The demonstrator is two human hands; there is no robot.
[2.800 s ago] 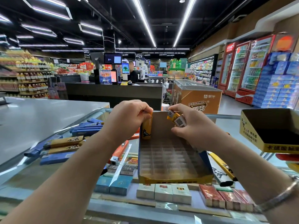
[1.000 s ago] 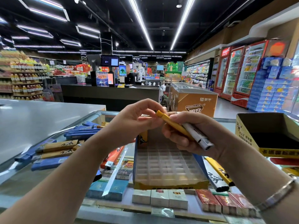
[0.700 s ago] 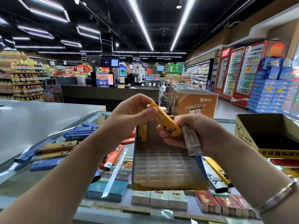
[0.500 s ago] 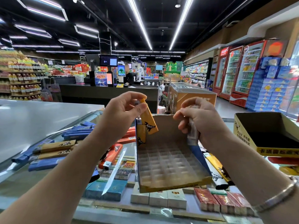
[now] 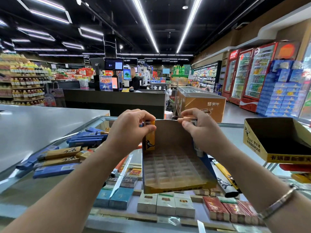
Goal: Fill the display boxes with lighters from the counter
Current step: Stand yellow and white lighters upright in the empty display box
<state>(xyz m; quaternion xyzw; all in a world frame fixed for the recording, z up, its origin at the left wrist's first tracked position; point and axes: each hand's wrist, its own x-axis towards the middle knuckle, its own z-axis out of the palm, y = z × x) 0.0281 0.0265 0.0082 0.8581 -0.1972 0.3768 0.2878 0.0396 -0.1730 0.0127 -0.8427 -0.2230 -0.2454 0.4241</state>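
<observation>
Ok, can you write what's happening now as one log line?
step: slotting lighters | left hand: pushing yellow lighter into display box back-left corner | right hand: holding white lighter | box: mostly empty

Both forearms reach forward; left hand (image 5: 130,130) has its fingers (image 5: 148,128) curled in a grip; right hand (image 5: 201,132) pinches, wrist bent.

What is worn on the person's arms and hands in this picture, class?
Both forearms are bare, with no sleeves or gloves in view. The right wrist carries a thin silver-coloured metal bangle. The left hand and right hand show no rings that I can make out.
</observation>
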